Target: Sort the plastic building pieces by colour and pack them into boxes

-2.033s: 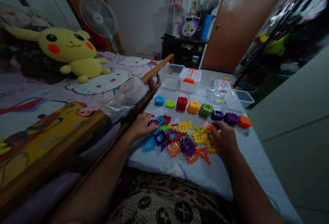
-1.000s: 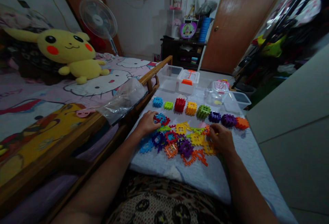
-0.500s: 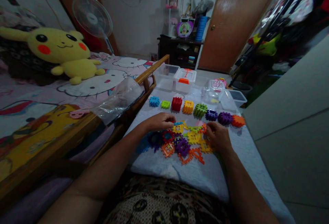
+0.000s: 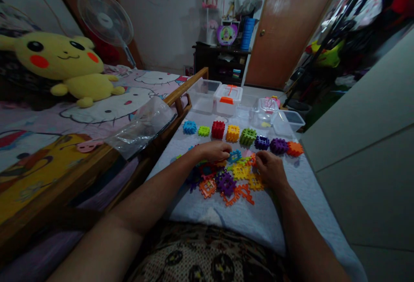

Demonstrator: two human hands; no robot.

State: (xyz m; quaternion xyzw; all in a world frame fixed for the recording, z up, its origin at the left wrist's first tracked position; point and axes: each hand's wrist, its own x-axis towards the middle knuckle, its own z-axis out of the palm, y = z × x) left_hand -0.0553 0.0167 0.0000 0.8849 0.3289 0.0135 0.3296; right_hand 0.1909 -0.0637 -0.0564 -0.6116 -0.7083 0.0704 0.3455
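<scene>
My left hand (image 4: 218,150) is closed, its fingertips pinching a blue window-patterned interlocking plastic tile (image 4: 234,156) over the pile. At the pile's right side my right hand (image 4: 271,167) has its fingers curled together, close against an orange piece (image 4: 252,159); whether it grips anything is hidden. Between and below the hands lie loose toothed tiles: yellow tiles (image 4: 241,171), a purple tile (image 4: 226,183), an orange window tile (image 4: 207,187) and orange frame pieces (image 4: 246,193). My left forearm covers part of the pile's left side.
Behind the hands runs a row of colour-sorted tile stacks, among them a red stack (image 4: 218,130), a green stack (image 4: 248,136) and an orange stack (image 4: 295,148). Clear plastic boxes (image 4: 228,106) stand farther back. A wooden bed rail (image 4: 171,96) borders the cloth-covered table (image 4: 258,226) on the left.
My left hand has moved right over the pile, and the blue tile at its fingertips has turned to show its window face. My right hand stays by the orange piece. The view has shifted slightly.
</scene>
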